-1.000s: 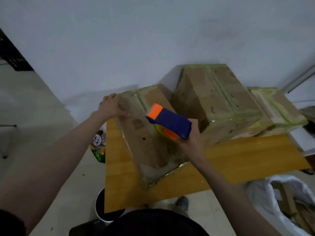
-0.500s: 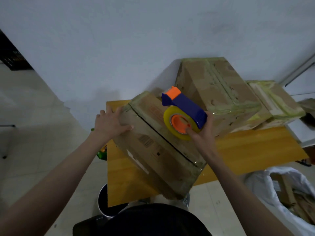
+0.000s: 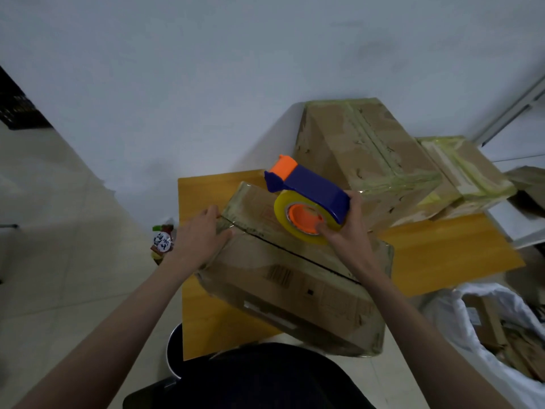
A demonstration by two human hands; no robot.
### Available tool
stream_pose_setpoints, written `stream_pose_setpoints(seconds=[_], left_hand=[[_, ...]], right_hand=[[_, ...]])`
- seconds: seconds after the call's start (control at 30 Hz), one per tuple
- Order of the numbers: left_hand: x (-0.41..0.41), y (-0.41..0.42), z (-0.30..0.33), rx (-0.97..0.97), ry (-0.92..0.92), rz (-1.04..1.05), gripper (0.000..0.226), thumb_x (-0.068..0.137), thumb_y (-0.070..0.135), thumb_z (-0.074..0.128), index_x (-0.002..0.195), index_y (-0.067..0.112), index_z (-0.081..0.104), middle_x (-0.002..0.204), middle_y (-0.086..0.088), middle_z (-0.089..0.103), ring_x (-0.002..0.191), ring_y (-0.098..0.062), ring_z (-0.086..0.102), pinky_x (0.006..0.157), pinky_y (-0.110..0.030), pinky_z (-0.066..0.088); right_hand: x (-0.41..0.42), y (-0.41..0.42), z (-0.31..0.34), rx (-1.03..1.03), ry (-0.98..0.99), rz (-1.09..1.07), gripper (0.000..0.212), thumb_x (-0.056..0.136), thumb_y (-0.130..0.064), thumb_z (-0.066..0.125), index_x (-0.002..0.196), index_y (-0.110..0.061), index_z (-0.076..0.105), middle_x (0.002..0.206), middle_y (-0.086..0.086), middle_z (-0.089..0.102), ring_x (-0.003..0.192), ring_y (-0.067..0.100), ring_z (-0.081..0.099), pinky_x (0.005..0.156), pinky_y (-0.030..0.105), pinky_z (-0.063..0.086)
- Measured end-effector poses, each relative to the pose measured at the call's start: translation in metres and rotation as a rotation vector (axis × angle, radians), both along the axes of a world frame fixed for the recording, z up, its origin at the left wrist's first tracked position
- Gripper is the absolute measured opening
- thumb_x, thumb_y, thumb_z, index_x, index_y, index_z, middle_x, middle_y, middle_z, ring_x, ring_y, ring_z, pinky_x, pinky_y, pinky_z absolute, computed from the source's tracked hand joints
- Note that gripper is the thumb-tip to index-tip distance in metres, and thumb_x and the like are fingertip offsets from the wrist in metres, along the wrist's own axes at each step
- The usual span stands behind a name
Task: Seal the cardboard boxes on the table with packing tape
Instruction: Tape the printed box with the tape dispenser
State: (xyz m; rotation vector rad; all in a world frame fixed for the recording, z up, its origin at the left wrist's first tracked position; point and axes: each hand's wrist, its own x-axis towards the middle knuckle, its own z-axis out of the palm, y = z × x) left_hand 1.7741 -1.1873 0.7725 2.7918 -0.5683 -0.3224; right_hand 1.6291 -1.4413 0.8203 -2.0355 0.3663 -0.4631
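Note:
A worn cardboard box (image 3: pixel 283 290) lies at an angle on the wooden table (image 3: pixel 442 255), its top seam showing as a dark line between the flaps. My left hand (image 3: pixel 200 237) presses flat on the box's far left corner. My right hand (image 3: pixel 345 231) grips a blue and orange tape dispenser (image 3: pixel 306 187) with a yellowish tape roll (image 3: pixel 298 216), held just above the box's far flap. Two taped boxes stand behind: a large one (image 3: pixel 368 154) and a smaller one (image 3: pixel 463 172) to its right.
A white wall rises right behind the table. A white bag with cardboard scraps (image 3: pixel 498 335) sits on the floor at the right. A dark bin (image 3: pixel 174 352) stands under the table's near left corner, and a small packet (image 3: pixel 162 240) lies off the left edge.
The box has been tipped from standing on its edge to lying flat with the seam up. My right hand has carried the dispenser up and back over it; my left hand shifted to the corner.

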Motion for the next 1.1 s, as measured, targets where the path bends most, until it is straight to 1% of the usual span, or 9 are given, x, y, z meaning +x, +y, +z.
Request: stream_pose_setpoints(seconds=[0.17, 0.33, 0.47, 0.53, 0.6, 0.7, 0.83, 0.97, 1.1], left_hand=[[-0.002, -0.003, -0.006, -0.141, -0.005, 0.054, 0.046, 0.09, 0.043, 0.069, 0.123, 0.014, 0.054, 0.116, -0.006, 0.059, 0.099, -0.028, 0.06, 0.076, -0.036, 0.048], [-0.001, -0.001, -0.006, -0.199, 0.058, 0.116, 0.034, 0.084, 0.043, 0.075, 0.094, 0.018, 0.055, 0.093, -0.001, 0.06, 0.088, -0.023, 0.057, 0.061, -0.031, 0.034], [-0.002, -0.005, 0.006, -0.228, 0.067, 0.107, 0.041, 0.087, 0.045, 0.072, 0.117, 0.02, 0.06, 0.114, -0.001, 0.055, 0.105, -0.023, 0.055, 0.079, -0.036, 0.047], [-0.003, -0.01, 0.024, -0.421, 0.091, 0.103, 0.034, 0.095, 0.042, 0.063, 0.119, 0.018, 0.065, 0.112, 0.0, 0.059, 0.102, -0.017, 0.057, 0.079, -0.031, 0.047], [-0.007, -0.014, 0.045, -0.702, 0.259, 0.154, 0.033, 0.102, 0.041, 0.052, 0.116, 0.018, 0.069, 0.109, 0.002, 0.066, 0.094, -0.012, 0.061, 0.078, -0.025, 0.047], [-0.01, -0.015, 0.066, -0.957, 0.461, 0.249, 0.041, 0.102, 0.05, 0.048, 0.114, 0.019, 0.071, 0.108, 0.001, 0.072, 0.096, -0.015, 0.068, 0.084, -0.03, 0.053], [-0.007, -0.014, 0.081, -0.997, 0.659, 0.281, 0.048, 0.097, 0.05, 0.058, 0.106, 0.005, 0.073, 0.089, -0.003, 0.072, 0.081, -0.015, 0.069, 0.074, -0.026, 0.058], [-0.003, -0.011, 0.083, -0.991, 0.755, 0.296, 0.024, 0.1, 0.024, 0.061, 0.105, 0.005, 0.073, 0.085, -0.007, 0.07, 0.075, -0.014, 0.066, 0.068, -0.022, 0.057], [0.003, -0.01, 0.081, -1.011, 0.742, 0.343, 0.014, 0.098, 0.013, 0.062, 0.1, 0.005, 0.072, 0.085, -0.007, 0.071, 0.073, -0.012, 0.066, 0.066, -0.02, 0.057]], right_hand=[[-0.009, -0.003, 0.0, -0.009, -0.005, -0.012, 0.055, 0.084, -0.002, 0.078, 0.124, -0.017, 0.042, 0.109, -0.014, 0.054, 0.097, -0.001, 0.056, 0.076, 0.012, 0.046], [-0.011, -0.002, 0.003, 0.002, 0.005, 0.001, 0.056, 0.085, -0.003, 0.077, 0.123, -0.022, 0.041, 0.109, -0.014, 0.054, 0.097, 0.0, 0.056, 0.077, 0.014, 0.046], [-0.011, 0.002, 0.007, -0.045, 0.002, 0.059, 0.054, 0.086, -0.002, 0.076, 0.121, -0.023, 0.04, 0.108, -0.014, 0.052, 0.095, -0.003, 0.055, 0.075, 0.014, 0.044], [-0.012, 0.006, 0.008, -0.059, 0.003, 0.084, 0.053, 0.087, -0.004, 0.076, 0.12, -0.024, 0.039, 0.109, -0.015, 0.053, 0.097, -0.003, 0.055, 0.075, 0.015, 0.045], [-0.012, 0.008, 0.009, -0.082, 0.003, 0.099, 0.051, 0.087, -0.006, 0.077, 0.12, -0.021, 0.041, 0.108, -0.016, 0.053, 0.097, -0.004, 0.055, 0.075, 0.014, 0.045], [-0.011, 0.012, 0.009, -0.114, -0.001, 0.116, 0.051, 0.087, -0.008, 0.078, 0.121, -0.019, 0.042, 0.108, -0.017, 0.053, 0.098, -0.005, 0.055, 0.076, 0.011, 0.044], [-0.01, 0.018, 0.007, -0.13, -0.01, 0.137, 0.054, 0.085, -0.007, 0.079, 0.121, -0.021, 0.042, 0.11, -0.013, 0.055, 0.1, -0.001, 0.057, 0.078, 0.014, 0.046], [-0.009, 0.022, 0.006, -0.132, -0.012, 0.155, 0.056, 0.083, -0.006, 0.08, 0.121, -0.023, 0.042, 0.11, -0.011, 0.058, 0.099, 0.001, 0.058, 0.077, 0.01, 0.045], [-0.009, 0.024, 0.008, -0.166, -0.005, 0.162, 0.057, 0.084, -0.01, 0.08, 0.122, -0.025, 0.041, 0.111, -0.011, 0.058, 0.1, -0.001, 0.059, 0.076, 0.015, 0.048]])
